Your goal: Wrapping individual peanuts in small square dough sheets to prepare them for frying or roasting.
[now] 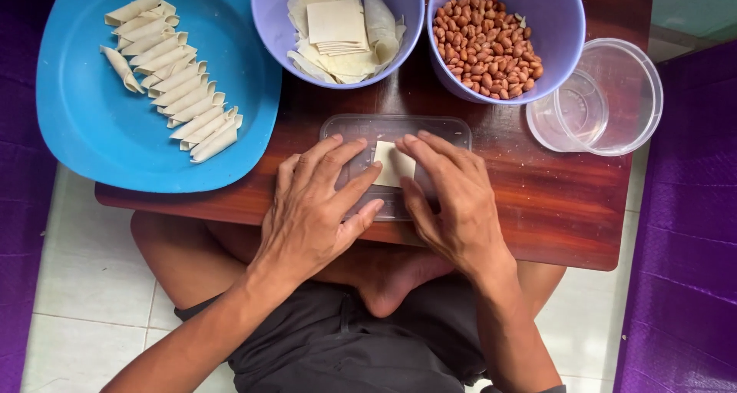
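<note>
A small square of pale dough wrapper (pixel 393 163) lies on a clear plastic lid (pixel 395 126) at the middle of a low wooden table (pixel 553 201). My left hand (pixel 315 213) and my right hand (pixel 449 201) rest side by side on the lid, fingertips touching the wrapper's left and right edges. Behind the lid stands a lilac bowl (pixel 269 9) of stacked square wrappers (pixel 335 23). To its right, another lilac bowl (pixel 564 9) holds red-skinned peanuts (pixel 486 46).
A blue plate (pixel 92 132) at the left carries several rolled wrappers (pixel 173 82) in a row. A clear plastic tub (pixel 606 97) with a smaller clear cup inside stands at the right. Purple cloth (pixel 683 247) lies on the right, tiled floor on the left.
</note>
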